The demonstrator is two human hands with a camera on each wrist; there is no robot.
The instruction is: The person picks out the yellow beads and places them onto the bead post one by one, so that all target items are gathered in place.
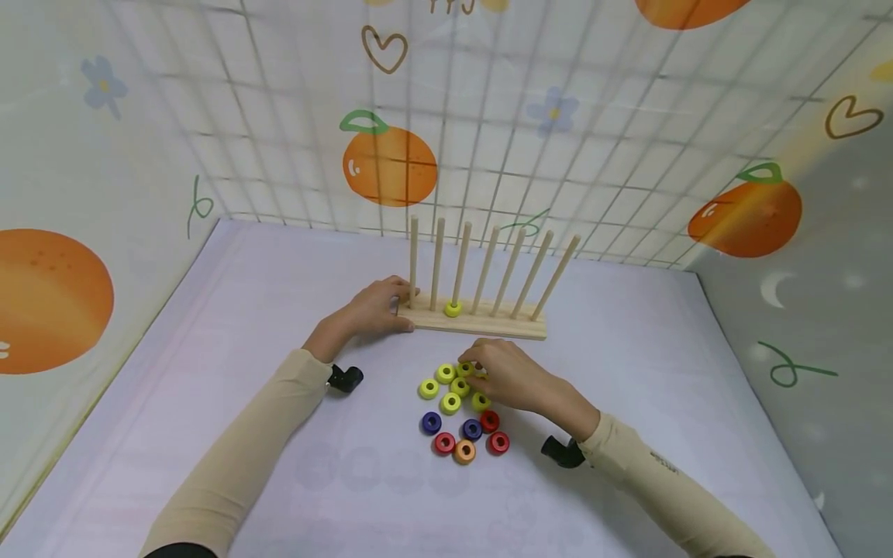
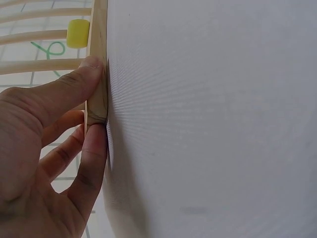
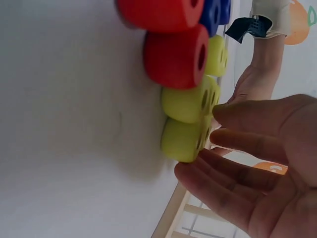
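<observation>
My left hand [image 1: 375, 307] grips the left end of a wooden peg stand [image 1: 481, 324], thumb along the front of its base. A row of upright pegs rises from the base, and one yellow ring [image 1: 453, 310] sits low on the third peg from the left. Among a cluster of loose yellow rings [image 1: 450, 403] on the table is my right hand [image 1: 515, 378]. In the right wrist view its fingers are spread around the nearest yellow ring [image 3: 181, 140], a fingertip at its edge; no firm pinch shows.
Blue rings [image 1: 431, 422], red rings [image 1: 444, 443] and one orange ring [image 1: 464, 452] lie on the near side of the yellow ones. Behind the stand is a wire grid [image 1: 488, 147] under a printed sheet. Printed walls [image 1: 788, 325] flank the table.
</observation>
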